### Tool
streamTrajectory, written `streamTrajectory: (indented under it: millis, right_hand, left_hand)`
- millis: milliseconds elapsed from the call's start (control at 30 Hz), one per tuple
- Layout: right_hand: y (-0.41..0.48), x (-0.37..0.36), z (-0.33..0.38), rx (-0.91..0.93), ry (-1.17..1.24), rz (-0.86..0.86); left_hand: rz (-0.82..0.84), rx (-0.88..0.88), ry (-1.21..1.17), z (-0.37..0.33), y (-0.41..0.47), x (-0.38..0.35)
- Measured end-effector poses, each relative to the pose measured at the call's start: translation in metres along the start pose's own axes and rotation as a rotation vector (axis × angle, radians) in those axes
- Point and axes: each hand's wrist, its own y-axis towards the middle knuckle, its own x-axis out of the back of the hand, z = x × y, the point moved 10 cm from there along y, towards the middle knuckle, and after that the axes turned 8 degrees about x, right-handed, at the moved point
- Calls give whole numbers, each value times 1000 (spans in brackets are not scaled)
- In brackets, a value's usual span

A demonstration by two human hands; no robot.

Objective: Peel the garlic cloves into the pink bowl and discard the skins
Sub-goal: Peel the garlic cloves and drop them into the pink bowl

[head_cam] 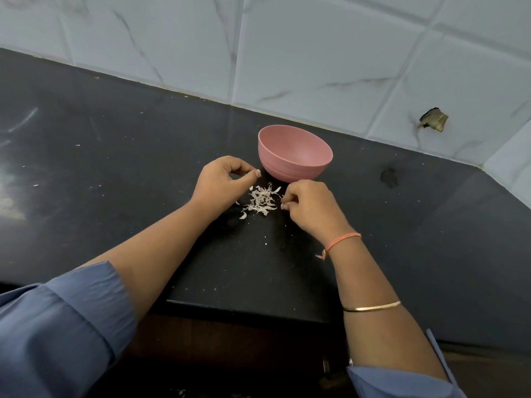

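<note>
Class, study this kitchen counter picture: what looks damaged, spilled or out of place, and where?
A wall tile right of the pink bowl has a jagged broken hole. Garlic skins lie loose on the dark counter between the left hand and right hand, with flecks scattered around.

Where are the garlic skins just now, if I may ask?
Head view, centre: the garlic skins lie on the counter between left hand and right hand, just before the pink bowl.

Only one cam here: head-worn, wide-angle, looking forward and steeply down at the dark countertop [115, 133] from close up. Left hand [221, 182] and right hand [309, 202] sit mid-frame, and the tiled wall [316, 53] fills the top beyond the far edge.
</note>
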Motion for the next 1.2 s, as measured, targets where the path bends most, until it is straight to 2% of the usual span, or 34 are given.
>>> streamTrajectory:
  millis: [33, 67, 200, 233, 267, 300, 367, 400, 433, 533, 633, 700, 900, 933, 967, 1067, 1100, 1133, 1200]
  right_hand:
    - [1, -1, -3, -25, 32, 16]
    - [1, 6, -3, -16, 81, -47]
    - [-23, 68, 21, 174, 122, -690]
    - [-29, 73, 27, 202, 63, -766]
    - [-26, 68, 30, 217, -15, -710]
    - [-14, 53, 30, 200, -90, -522]
    - [0, 6, 11, 59, -155, -41]
    - [1, 1, 3, 16, -116, 16]
    - [3, 8, 2, 18, -56, -50]
    - [-7, 51, 14, 105, 84, -480]
    - [-26, 79, 26, 222, 121, -801]
    - [-36, 81, 29, 268, 110, -909]
    - [-48, 90, 28, 288, 132, -1069]
    - [-47, 89, 28, 286, 118, -1052]
    - [-36, 83, 28, 267, 95, -931]
    - [2, 11, 5, -11, -8, -117]
    - [4, 2, -4, -64, 5, -19]
    - [4, 4, -7, -80, 50, -42]
    - [2, 19, -8, -77, 240, -231]
  left_hand:
    - [-3, -1, -2, 0, 0, 1]
    - [-2, -3, -1, 0, 0, 1]
    - [10, -7, -8, -1, 0, 0]
    - [9, -8, -10, -1, 0, 0]
    - [7, -10, -11, -1, 0, 0]
    - [3, -12, -10, -1, 0, 0]
    - [-2, -16, -4, -1, 0, 0]
    - [-4, -18, -6, -2, 0, 1]
    - [0, -18, -12, -2, 0, 1]
    - [16, -19, -25, -2, 0, 0]
    - [22, -18, -24, -1, 0, -1]
    - [19, -20, -17, -1, 0, -1]
    - [16, -11, -16, 0, 0, 0]
    - [17, -9, -17, 0, 0, -1]
    - [15, -7, -18, 0, 0, 0]
    - [8, -9, -14, 0, 0, 0]
    - [7, -13, -18, -1, 0, 0]
    - [10, -19, -21, -2, 0, 0]
    - [21, -40, -21, -3, -1, -1]
